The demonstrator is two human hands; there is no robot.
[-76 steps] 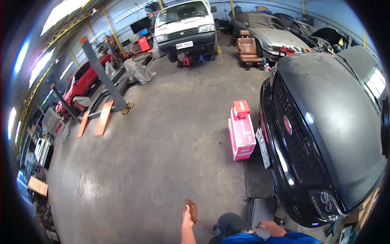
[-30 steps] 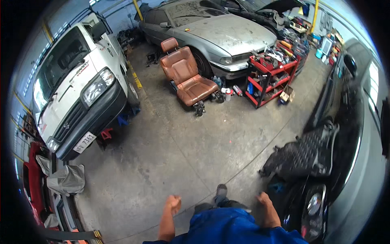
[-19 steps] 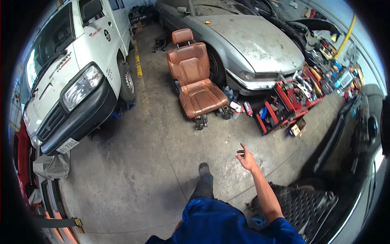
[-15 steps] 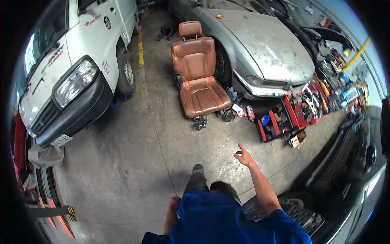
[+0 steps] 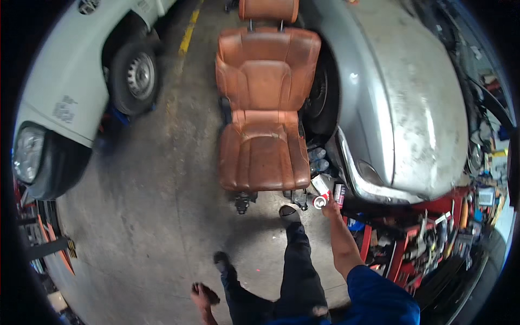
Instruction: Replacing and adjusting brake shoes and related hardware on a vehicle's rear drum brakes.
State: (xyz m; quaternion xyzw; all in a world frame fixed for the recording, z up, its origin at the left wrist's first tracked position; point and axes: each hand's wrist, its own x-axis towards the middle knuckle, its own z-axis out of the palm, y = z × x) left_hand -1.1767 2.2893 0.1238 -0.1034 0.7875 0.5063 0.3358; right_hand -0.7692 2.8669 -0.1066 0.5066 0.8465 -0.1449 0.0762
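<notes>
- The brown leather seat (image 5: 264, 154) stands on the concrete floor (image 5: 157, 216), its cushion toward the wearer and its headrest (image 5: 268, 10) at the far end.
- The right hand (image 5: 331, 208) is stretched out just beyond the seat's front right corner, over a small group of cans; its fingers are blurred and partly hidden, so I cannot tell whether they grip anything.
- Nearest that hand, off the seat's front right corner, are a red-and-white can (image 5: 319, 202) with its round end facing up and, on the hand's other side, a dark can (image 5: 339, 193) with a pale cap.
- A white container (image 5: 320, 184) lies just beside the seat's right edge, close to the red-and-white can.
- Clear bottles (image 5: 318, 158) sit farther back along the seat's right side, near the car's wheel.
- The left hand (image 5: 201, 298) is well in front of the seat and to its left, closed around a dark brown rag (image 5: 210, 293); motion blurs both.
- One dark shoe (image 5: 289, 213) is near the seat's front edge.
- Right of the seat is a dusty silver car (image 5: 420, 103); nearer the wearer on that side, a red tool cart (image 5: 400, 250) holds jumbled tools.
- A white vehicle (image 5: 70, 92) stands left of the seat.
</notes>
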